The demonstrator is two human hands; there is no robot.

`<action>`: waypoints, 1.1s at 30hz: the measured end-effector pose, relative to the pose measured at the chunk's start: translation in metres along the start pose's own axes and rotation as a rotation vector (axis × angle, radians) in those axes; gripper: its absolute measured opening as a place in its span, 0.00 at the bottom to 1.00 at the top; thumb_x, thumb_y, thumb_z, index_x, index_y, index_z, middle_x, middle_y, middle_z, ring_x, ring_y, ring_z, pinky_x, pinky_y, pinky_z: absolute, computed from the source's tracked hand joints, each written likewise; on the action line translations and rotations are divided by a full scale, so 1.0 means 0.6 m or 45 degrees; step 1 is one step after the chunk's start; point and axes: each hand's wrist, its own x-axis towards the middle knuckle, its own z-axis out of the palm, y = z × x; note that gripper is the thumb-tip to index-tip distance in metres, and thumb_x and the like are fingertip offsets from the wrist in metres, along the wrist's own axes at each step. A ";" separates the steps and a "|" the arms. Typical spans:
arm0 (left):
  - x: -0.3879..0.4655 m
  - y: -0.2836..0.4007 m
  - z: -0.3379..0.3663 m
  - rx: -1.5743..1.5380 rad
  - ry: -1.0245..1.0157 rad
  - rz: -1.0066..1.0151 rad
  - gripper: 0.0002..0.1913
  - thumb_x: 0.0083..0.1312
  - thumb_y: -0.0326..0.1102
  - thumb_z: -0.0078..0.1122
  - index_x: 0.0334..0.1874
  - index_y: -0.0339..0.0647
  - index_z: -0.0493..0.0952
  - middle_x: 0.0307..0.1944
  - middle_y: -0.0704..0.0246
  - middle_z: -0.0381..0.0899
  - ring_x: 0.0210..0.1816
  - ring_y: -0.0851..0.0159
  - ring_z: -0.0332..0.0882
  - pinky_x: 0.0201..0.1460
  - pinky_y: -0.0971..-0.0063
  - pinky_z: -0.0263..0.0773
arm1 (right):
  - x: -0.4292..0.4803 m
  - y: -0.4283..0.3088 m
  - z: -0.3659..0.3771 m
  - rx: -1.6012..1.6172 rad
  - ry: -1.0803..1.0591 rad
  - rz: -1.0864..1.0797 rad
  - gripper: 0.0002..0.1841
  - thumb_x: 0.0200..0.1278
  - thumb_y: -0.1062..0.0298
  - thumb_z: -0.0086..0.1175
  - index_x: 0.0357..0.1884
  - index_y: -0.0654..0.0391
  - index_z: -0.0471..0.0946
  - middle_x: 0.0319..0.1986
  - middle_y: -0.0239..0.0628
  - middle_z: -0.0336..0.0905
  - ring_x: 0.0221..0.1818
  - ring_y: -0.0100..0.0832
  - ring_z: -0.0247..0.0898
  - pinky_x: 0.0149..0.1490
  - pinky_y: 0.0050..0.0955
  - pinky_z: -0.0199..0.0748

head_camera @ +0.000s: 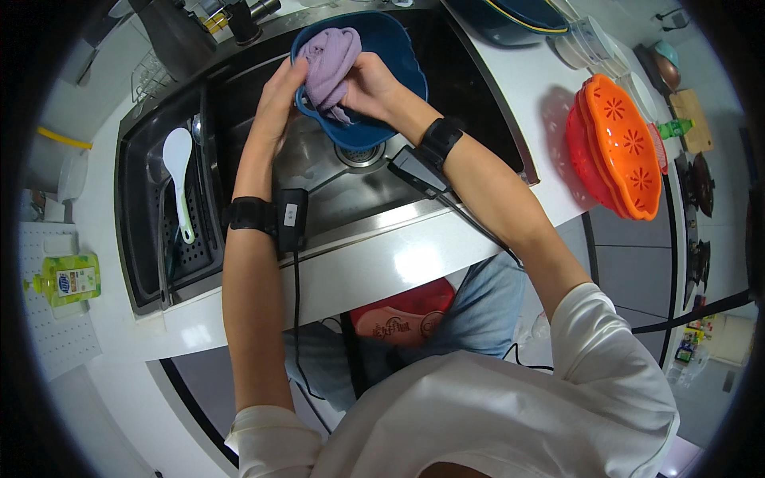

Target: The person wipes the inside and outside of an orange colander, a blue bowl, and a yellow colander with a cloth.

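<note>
Over the sink, a bunched purple cloth [332,66] lies against the inner wall of a blue plastic basin [385,45]. My left hand [282,89] grips the basin's left rim, its thumb beside or on the cloth. With bent fingers my right hand [373,86] holds the cloth's right side, inside the basin. Below the basin shows the round metal drain strainer [360,156] of the dark sink [352,197]. Both my wrists wear black straps with small cabled devices. The cloth and the basin wall hide some of my fingertips.
A white rice paddle [178,161] rests in the black drainer tray at left. Orange and red colanders [618,149] stand on the right counter, with a dark blue container [514,24] and clear bowls behind. A green soap bottle [72,279] is far left; the faucet [242,24] stands behind the sink.
</note>
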 end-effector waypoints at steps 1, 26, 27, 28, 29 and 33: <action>-0.002 0.002 -0.005 0.034 0.013 -0.038 0.31 0.59 0.60 0.50 0.59 0.46 0.67 0.41 0.72 0.73 0.36 0.77 0.71 0.31 0.87 0.66 | -0.002 0.000 0.005 0.083 0.038 0.023 0.18 0.62 0.65 0.38 0.50 0.64 0.68 0.48 0.46 0.71 0.52 0.39 0.68 0.60 0.37 0.63; 0.012 -0.038 -0.025 0.791 0.104 0.268 0.20 0.58 0.53 0.58 0.22 0.42 0.72 0.20 0.77 0.66 0.23 0.78 0.60 0.26 0.85 0.55 | 0.019 0.017 -0.075 -0.420 -0.081 0.496 0.13 0.64 0.62 0.44 0.40 0.61 0.74 0.35 0.36 0.77 0.31 0.24 0.75 0.39 0.22 0.77; 0.014 -0.040 -0.029 0.792 0.108 0.262 0.20 0.58 0.53 0.58 0.22 0.42 0.72 0.20 0.77 0.66 0.23 0.78 0.60 0.26 0.85 0.55 | 0.020 0.018 -0.073 -0.436 -0.077 0.528 0.13 0.64 0.62 0.44 0.40 0.60 0.74 0.35 0.36 0.77 0.32 0.24 0.75 0.39 0.22 0.76; 0.019 -0.040 -0.034 0.727 0.149 0.220 0.23 0.55 0.57 0.58 0.22 0.41 0.72 0.20 0.75 0.68 0.24 0.76 0.62 0.27 0.84 0.57 | 0.021 0.016 -0.072 -0.434 -0.079 0.535 0.13 0.64 0.62 0.44 0.40 0.60 0.74 0.35 0.36 0.77 0.32 0.24 0.75 0.39 0.22 0.76; 0.020 -0.042 -0.038 0.663 0.190 0.178 0.26 0.53 0.61 0.58 0.22 0.41 0.73 0.20 0.73 0.69 0.25 0.75 0.64 0.28 0.82 0.59 | 0.021 0.010 -0.073 -0.488 -0.101 0.463 0.14 0.64 0.62 0.45 0.44 0.61 0.72 0.38 0.37 0.76 0.36 0.24 0.74 0.43 0.23 0.75; 0.017 -0.035 -0.041 0.379 0.297 -0.055 0.26 0.59 0.61 0.48 0.31 0.41 0.77 0.29 0.71 0.78 0.32 0.73 0.75 0.33 0.80 0.70 | 0.021 -0.014 -0.081 -0.827 -0.003 0.414 0.15 0.65 0.60 0.46 0.46 0.61 0.73 0.41 0.37 0.74 0.39 0.24 0.72 0.43 0.22 0.73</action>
